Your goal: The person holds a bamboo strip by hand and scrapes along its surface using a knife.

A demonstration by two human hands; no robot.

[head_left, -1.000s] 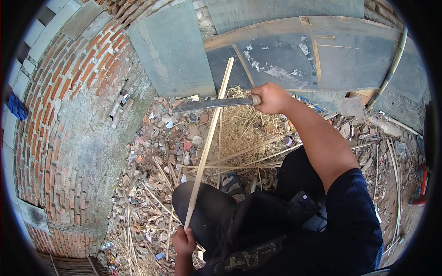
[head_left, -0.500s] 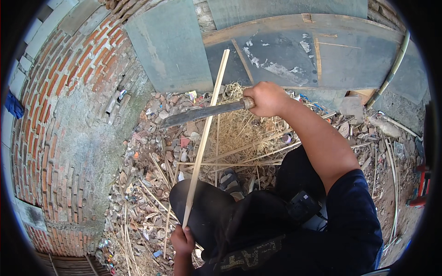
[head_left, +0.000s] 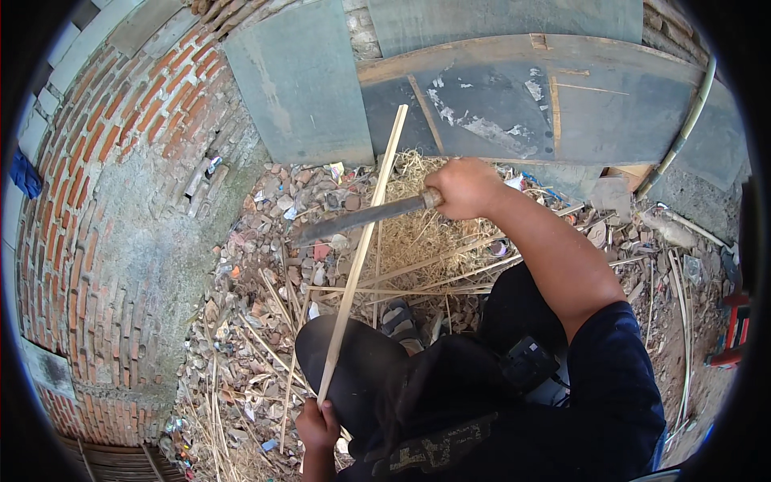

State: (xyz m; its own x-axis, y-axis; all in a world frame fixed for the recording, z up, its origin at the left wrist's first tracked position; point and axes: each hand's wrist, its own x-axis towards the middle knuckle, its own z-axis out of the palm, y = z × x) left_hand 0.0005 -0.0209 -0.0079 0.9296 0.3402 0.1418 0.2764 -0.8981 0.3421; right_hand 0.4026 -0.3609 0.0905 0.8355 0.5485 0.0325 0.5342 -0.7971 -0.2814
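My left hand (head_left: 319, 426) grips the near end of a long pale bamboo strip (head_left: 363, 245), which slants up and away toward the boards. My right hand (head_left: 464, 186) holds the handle of a long dark knife (head_left: 357, 221). The blade points left and lies across the strip about midway along it. My knee in dark trousers (head_left: 353, 361) sits just under the strip. A sandalled foot (head_left: 399, 319) shows beyond the knee.
A curved red brick wall (head_left: 104, 233) rises on the left. Grey boards (head_left: 498, 96) lean at the back. Rubble, straw and thin bamboo slivers (head_left: 418, 277) cover the ground. A pale pipe (head_left: 683, 132) runs at the right, with a red object (head_left: 735, 329) near the edge.
The knife has slid down the strip toward me, from near its upper part to its middle. My right hand came lower with it. The left hand kept its hold.
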